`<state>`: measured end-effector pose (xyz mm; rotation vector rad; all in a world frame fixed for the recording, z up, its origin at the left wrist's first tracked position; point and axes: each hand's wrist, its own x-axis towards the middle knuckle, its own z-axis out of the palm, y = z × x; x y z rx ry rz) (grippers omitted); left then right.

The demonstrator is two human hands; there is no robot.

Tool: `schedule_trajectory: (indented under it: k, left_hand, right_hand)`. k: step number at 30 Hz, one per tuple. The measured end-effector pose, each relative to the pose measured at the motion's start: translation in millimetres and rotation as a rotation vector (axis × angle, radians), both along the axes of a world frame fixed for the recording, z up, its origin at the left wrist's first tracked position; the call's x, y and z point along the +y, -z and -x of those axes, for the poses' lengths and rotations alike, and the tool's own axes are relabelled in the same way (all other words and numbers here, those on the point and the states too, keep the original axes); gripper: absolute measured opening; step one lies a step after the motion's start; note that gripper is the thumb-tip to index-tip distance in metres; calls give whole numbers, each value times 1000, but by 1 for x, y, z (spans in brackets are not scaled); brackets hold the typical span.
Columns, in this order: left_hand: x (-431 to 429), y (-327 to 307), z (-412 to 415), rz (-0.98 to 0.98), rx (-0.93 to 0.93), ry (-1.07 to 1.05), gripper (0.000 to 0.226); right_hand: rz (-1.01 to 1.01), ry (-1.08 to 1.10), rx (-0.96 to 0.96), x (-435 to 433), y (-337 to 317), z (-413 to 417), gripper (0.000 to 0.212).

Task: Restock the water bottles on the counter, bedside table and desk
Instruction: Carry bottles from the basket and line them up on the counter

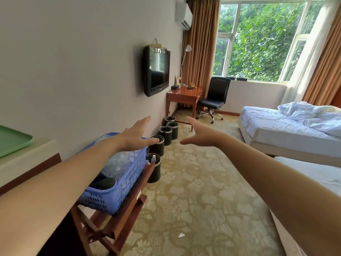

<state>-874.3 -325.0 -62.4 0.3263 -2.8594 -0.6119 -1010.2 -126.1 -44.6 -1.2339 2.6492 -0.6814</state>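
Hotel room, seen from head height. Both arms stretch fwd at mid-frame. Left hand (137,134) has its fingers straight and spread, holding nothing; right hand (198,134) likewise, thumb out, also holding nothing.

The water bottles (118,163) lie in a clear jumble inside a blue basket (118,193) on a wooden rack (129,206), lower left of frame. Their long axes can't be told.

Left hand hovers over the basket's far end, so the bottles sit below and back toward the wrist. It's the nearer hand by far, as the right hangs well apart over carpet.

Counter (27,156) w/ green tray (13,140) at left edge; desk (184,94) at centre, far wall.
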Motion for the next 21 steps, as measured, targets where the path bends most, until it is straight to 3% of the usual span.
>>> schedule_trajectory:
  k: [10,21]
  left_hand:
    - [-21,4,119,-71,51,-125,93]
    - [-28,14,159,-76,15,-240,91]
  right_hand:
    - [-38,-106,47,-40,-11,140,103]
    - [-26,-246,-6,-67,16,195,104]
